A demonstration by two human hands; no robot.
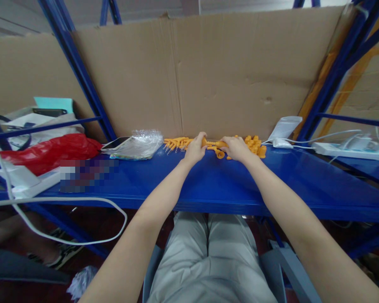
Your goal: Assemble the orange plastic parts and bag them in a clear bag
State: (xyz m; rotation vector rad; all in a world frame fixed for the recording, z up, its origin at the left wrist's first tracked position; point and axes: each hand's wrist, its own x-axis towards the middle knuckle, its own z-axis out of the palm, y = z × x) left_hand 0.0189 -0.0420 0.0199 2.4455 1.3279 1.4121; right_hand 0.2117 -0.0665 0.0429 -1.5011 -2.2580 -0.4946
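Both my hands reach to the back of a blue shelf. My left hand and my right hand are closed on the two ends of one small orange plastic part held between them. A row of orange parts with metal springs lies just left of my left hand. To the right of my right hand sits a heap of orange parts. One orange ring-shaped piece rests on the shelf under the held part.
A cardboard sheet backs the shelf. A crumpled clear plastic bag and a phone lie left of the parts, then a red bag. On the right are a white pouch, a cable and a power strip. Blue uprights flank the bay.
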